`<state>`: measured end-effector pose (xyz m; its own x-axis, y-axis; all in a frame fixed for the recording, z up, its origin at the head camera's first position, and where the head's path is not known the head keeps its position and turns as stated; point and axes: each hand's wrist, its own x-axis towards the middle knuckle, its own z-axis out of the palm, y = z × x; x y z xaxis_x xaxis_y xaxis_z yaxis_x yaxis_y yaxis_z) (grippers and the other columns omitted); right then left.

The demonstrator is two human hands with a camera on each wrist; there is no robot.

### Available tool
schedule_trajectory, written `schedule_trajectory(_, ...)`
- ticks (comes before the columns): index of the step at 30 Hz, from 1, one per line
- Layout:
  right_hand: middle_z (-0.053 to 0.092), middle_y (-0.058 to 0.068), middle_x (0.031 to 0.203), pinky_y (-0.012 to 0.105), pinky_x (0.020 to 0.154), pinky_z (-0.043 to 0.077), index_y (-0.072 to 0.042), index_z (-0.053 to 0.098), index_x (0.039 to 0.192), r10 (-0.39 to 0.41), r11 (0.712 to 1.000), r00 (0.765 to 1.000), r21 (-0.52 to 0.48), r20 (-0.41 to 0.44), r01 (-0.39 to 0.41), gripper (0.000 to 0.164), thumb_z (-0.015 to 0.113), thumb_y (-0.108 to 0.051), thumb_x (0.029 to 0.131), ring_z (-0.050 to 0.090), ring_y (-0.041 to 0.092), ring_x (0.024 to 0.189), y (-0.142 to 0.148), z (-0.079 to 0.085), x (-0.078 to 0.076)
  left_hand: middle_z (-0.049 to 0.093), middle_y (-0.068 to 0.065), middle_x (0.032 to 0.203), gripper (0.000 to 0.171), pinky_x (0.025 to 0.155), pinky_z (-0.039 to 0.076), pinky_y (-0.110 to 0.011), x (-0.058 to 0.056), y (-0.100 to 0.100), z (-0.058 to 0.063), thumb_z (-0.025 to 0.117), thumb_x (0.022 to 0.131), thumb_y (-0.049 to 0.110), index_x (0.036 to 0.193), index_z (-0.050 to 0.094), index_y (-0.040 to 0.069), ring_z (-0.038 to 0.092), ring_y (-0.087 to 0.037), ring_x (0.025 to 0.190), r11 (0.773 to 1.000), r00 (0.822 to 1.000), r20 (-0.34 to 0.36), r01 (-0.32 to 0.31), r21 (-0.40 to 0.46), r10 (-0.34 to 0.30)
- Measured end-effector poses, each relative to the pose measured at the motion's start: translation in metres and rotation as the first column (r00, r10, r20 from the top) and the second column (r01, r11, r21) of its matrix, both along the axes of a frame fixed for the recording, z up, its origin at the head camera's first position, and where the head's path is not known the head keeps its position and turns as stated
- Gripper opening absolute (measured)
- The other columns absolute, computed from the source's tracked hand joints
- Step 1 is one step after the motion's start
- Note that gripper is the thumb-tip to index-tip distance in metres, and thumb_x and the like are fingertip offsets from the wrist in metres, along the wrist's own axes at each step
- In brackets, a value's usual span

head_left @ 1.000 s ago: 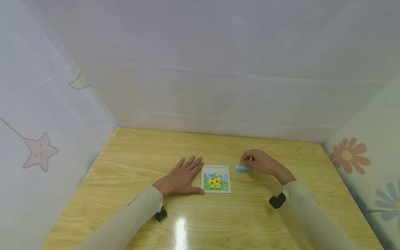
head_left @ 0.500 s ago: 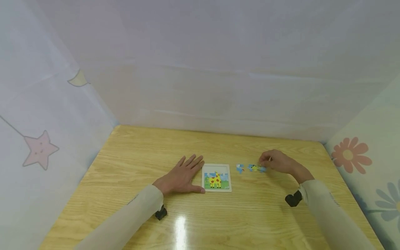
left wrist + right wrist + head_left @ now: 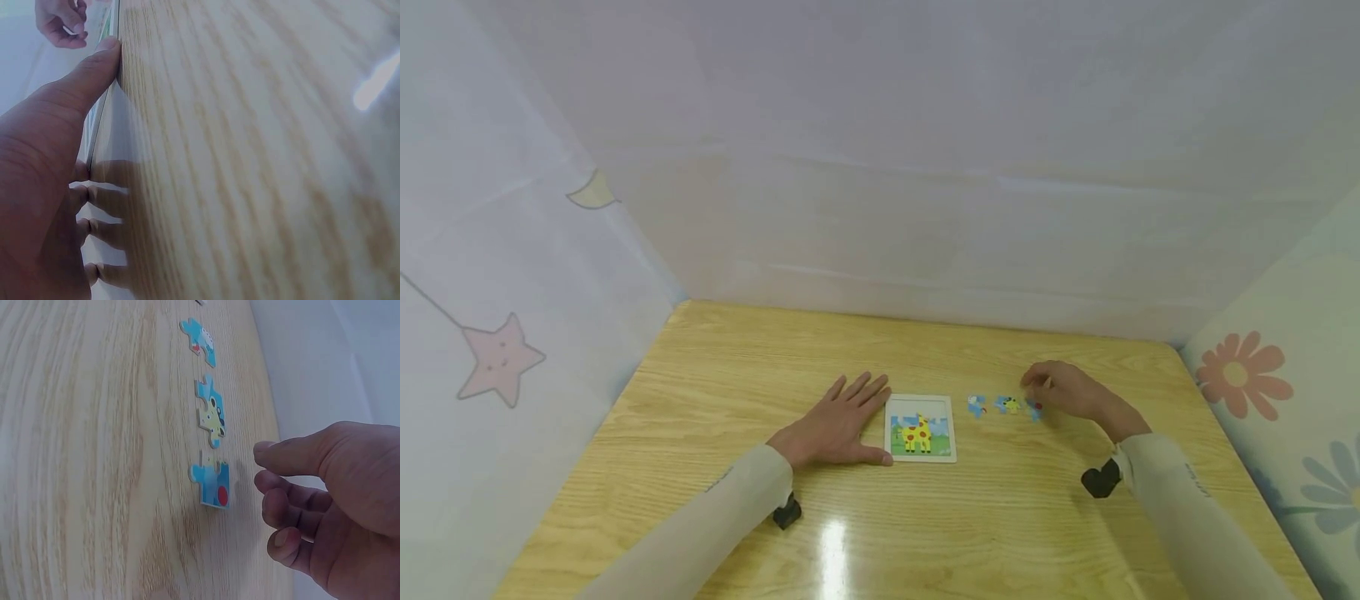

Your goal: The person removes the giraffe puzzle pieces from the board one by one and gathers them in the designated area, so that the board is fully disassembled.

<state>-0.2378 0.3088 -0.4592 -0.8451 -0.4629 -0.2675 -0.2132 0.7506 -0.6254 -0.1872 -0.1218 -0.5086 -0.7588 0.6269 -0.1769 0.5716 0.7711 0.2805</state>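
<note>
A puzzle tray (image 3: 919, 403) with a pale rim holds a partly assembled giraffe picture (image 3: 916, 435); its upper strip shows white. My left hand (image 3: 838, 423) lies spread at the tray's left side, thumb (image 3: 100, 65) and index fingertip right at its edge. Three loose jigsaw pieces lie in a row to the right: a blue-and-white piece (image 3: 200, 342), a yellow-and-blue piece (image 3: 212, 411) with an animal face, and a blue piece with a red dot (image 3: 212, 481). My right hand (image 3: 1063, 389) hovers just beyond the red-dot piece, fingers loosely bent, nothing between them.
The wooden table (image 3: 760, 350) meets a pale cloth wall (image 3: 880, 208) at the back. Printed cloth sides stand at left and right, with a star (image 3: 501, 360) and a red flower (image 3: 1243, 374). A bright light reflection shows near the front.
My right hand has moved right from beside the tray, and the bunched pieces now lie spread in a row. The fingers have let go of the red-dot piece. My left hand stays put.
</note>
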Motion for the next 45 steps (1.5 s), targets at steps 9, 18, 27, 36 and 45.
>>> schedule_trajectory(9,0.072,0.014,0.114,0.038,0.083,0.057,-0.001,0.071,0.124,0.03,1.0,0.999,0.009,-0.036,-0.029,0.022,0.06,-0.013,0.109,0.066,0.021,0.097,-0.024,-0.003,0.001,0.009,-0.004,0.183,0.113,0.137,0.009,-0.062,-0.001,0.0,-0.004,0.057,0.09,0.085,0.172,0.021,0.016,0.008,-0.033,0.17,1.0,1.0,-0.009,-0.005,0.021,0.005)
schedule_trajectory(18,0.073,0.01,0.11,0.034,0.083,0.054,-0.003,0.074,0.12,0.073,0.997,0.997,-0.027,-0.02,-0.073,0.019,0.061,-0.011,0.108,0.062,0.016,0.091,-0.075,-0.007,0.007,0.01,-0.005,0.183,0.113,0.136,0.011,-0.063,0.0,-0.003,-0.002,0.058,0.091,0.083,0.172,0.022,0.014,0.01,-0.034,0.17,1.0,1.0,-0.016,-0.003,0.02,0.004)
schedule_trajectory(27,0.072,0.003,0.107,0.025,0.077,0.051,-0.004,0.074,0.121,0.193,0.98,0.978,-0.034,-0.074,-0.196,0.02,0.063,-0.01,0.106,0.058,0.012,0.087,-0.127,-0.013,0.016,0.012,-0.005,0.183,0.112,0.136,0.011,-0.063,0.0,-0.004,-0.005,0.058,0.091,0.084,0.172,0.024,0.015,0.01,-0.034,0.17,0.999,1.0,-0.008,-0.013,0.033,0.013)
schedule_trajectory(36,0.069,-0.001,0.097,0.026,0.075,0.052,-0.007,0.074,0.122,0.266,0.963,0.963,-0.021,-0.047,-0.267,0.02,0.066,-0.014,0.105,0.058,0.009,0.079,-0.164,-0.02,0.02,0.011,-0.004,0.183,0.11,0.136,0.012,-0.063,0.0,-0.005,-0.006,0.056,0.092,0.084,0.171,0.025,0.014,0.01,-0.033,0.17,1.0,1.0,-0.016,-0.01,0.027,0.011)
schedule_trajectory(45,0.068,-0.003,0.098,0.029,0.078,0.054,-0.009,0.072,0.118,0.258,0.966,0.966,0.002,-0.028,-0.258,0.018,0.073,-0.016,0.102,0.059,0.01,0.083,-0.178,-0.026,0.022,0.01,-0.004,0.183,0.11,0.136,0.012,-0.063,-0.001,-0.005,-0.006,0.056,0.092,0.083,0.172,0.023,0.015,0.01,-0.033,0.17,1.0,1.0,-0.019,-0.004,0.022,0.004)
